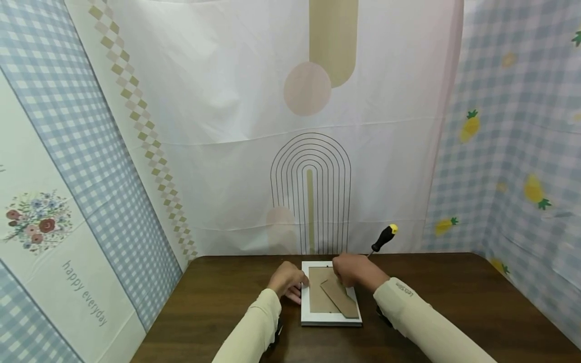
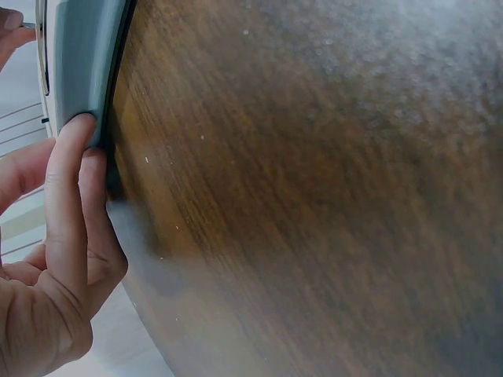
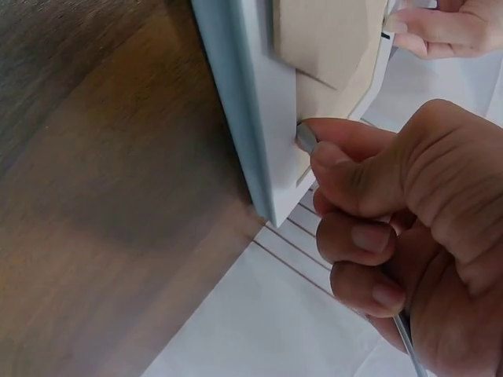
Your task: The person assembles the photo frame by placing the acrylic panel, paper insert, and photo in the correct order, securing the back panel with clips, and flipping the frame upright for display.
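A white picture frame lies face down on the table, its brown backing board and angled easel stand showing. At its left side my left hand holds the frame's edge, fingers against the blue-grey side and thumb on the back. My right hand grips a screwdriver by its metal shaft, the black and yellow handle sticking out behind the fist. Between thumb and index finger the flat metal tip meets the seam where backing and right border join.
The dark brown wooden table stretches out on both sides of the frame. Behind its back edge hangs a white patterned cloth, with blue checked cloths at the sides. Small dark metal tabs stick up along the frame's back.
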Available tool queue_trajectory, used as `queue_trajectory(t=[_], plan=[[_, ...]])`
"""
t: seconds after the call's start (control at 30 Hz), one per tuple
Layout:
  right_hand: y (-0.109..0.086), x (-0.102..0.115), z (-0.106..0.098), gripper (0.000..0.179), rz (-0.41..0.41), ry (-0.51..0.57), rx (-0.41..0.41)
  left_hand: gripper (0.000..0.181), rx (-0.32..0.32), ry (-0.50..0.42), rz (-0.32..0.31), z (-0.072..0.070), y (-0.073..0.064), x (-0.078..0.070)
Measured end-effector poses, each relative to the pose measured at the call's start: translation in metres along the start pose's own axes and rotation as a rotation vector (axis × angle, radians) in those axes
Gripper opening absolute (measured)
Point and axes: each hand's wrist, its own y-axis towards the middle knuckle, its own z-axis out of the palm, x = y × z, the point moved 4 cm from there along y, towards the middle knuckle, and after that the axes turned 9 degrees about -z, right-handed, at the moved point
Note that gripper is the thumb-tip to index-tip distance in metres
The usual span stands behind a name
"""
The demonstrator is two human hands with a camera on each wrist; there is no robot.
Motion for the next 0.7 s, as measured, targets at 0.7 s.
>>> queue_trajectory(t=[0.7], plan=[[0.0007,-0.0013,-0.0004,0.048,-0.067,0.021,-0.04,0.021,-0.022,0.007,-0.006,0.0007,-0.0023,0.0037]])
